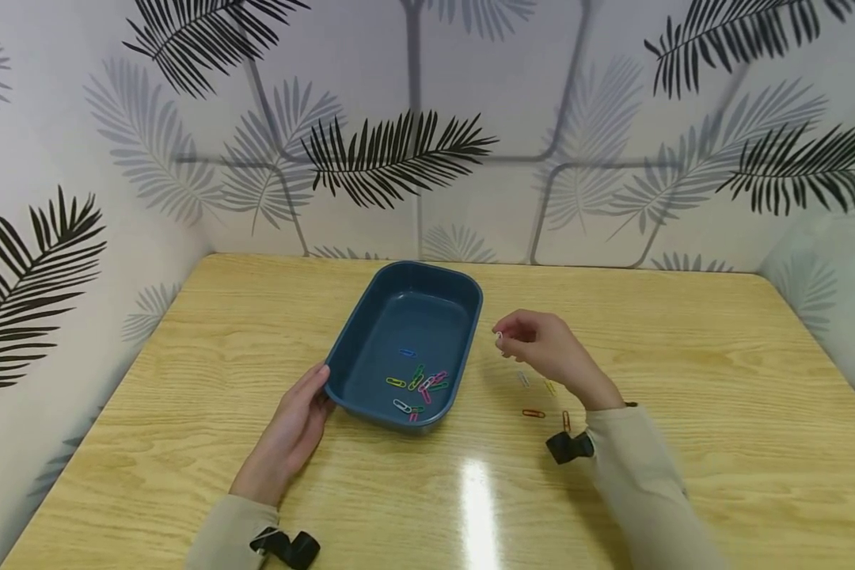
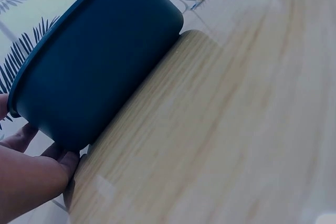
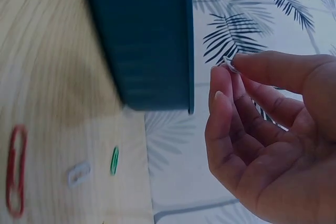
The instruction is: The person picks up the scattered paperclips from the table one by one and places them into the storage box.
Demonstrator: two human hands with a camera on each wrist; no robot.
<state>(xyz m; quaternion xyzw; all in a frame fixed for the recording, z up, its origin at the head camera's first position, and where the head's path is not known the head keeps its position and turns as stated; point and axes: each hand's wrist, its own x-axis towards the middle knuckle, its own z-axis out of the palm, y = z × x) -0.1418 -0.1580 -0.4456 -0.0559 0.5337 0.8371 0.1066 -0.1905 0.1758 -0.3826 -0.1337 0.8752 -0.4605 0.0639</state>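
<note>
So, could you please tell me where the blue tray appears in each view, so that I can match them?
Head: the blue tray is near the centre.
Left wrist: the blue tray is at upper left, seen from outside.
Right wrist: the blue tray is left of centre, cut off by the top edge.
Shared landmark: the leaf-patterned wall.

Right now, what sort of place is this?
Probably an indoor tabletop workspace: a wood-grain table against a leaf-patterned backdrop, with a blue tray of paper clips on it.

White paper clip (image 3: 228, 64) in pinch of right hand (image 3: 273, 142), near blue tub (image 3: 147, 40)
</note>
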